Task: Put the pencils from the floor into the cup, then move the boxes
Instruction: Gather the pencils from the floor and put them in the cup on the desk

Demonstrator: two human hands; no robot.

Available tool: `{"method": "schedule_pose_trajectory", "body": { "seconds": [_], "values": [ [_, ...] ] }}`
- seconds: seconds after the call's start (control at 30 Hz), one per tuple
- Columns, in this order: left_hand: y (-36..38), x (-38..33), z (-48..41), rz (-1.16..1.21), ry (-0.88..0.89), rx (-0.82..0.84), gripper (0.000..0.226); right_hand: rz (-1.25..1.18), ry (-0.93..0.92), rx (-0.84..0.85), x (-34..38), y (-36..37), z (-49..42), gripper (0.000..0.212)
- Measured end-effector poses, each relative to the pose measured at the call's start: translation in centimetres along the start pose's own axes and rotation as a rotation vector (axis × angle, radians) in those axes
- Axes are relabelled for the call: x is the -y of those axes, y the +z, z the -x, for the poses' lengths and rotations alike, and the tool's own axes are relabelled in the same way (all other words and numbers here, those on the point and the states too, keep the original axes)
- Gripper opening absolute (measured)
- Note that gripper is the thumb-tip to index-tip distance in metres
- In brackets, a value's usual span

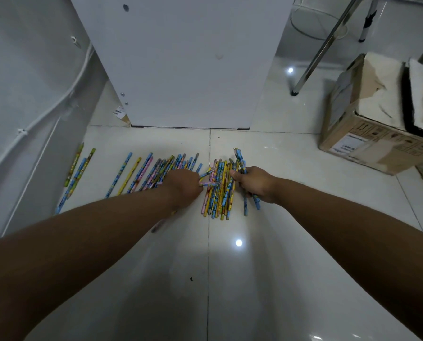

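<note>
Reaching down to the tiled floor with both arms. Gripping a small bundle of blue pencils in the right hand — clamped round them, ends sticking out above and below the fist. Pinching two splayed pencils in the left hand, curled closed on them just beside the heap of pencils lying between both hands. Spread to the left — a long row of pencils, then a few strays near the wall. Facing a white cabinet; off to the right, well apart, an open cardboard box.
</note>
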State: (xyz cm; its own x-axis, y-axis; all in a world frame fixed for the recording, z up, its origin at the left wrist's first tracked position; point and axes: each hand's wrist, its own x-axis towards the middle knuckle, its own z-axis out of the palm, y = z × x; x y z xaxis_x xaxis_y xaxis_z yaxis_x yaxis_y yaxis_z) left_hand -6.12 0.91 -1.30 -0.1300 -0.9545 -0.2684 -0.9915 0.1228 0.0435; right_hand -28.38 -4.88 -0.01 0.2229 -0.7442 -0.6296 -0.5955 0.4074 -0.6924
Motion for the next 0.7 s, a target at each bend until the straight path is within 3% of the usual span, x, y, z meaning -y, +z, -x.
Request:
{"method": "schedule_pose_trajectory", "body": {
  "seconds": [0.37, 0.57, 0.7],
  "values": [
    [-2.5, 1.5, -1.3, 0.194, 0.038, -0.136, 0.042, -0.143, 0.001, -0.059, 0.6, -0.5, 0.8, 0.043],
    [-4.1, 2.6, -1.7, 0.252, 0.036, -0.225, 0.043, -0.438, -0.039, 0.088, 1.1, -0.3, 1.3, 0.043],
    [-4.5, 2.9, -2.0, 0.652, -0.022, -0.217, 0.058, -0.519, -0.024, 0.084, 1.5, 0.0, 1.2, 0.034]
  ]
}}
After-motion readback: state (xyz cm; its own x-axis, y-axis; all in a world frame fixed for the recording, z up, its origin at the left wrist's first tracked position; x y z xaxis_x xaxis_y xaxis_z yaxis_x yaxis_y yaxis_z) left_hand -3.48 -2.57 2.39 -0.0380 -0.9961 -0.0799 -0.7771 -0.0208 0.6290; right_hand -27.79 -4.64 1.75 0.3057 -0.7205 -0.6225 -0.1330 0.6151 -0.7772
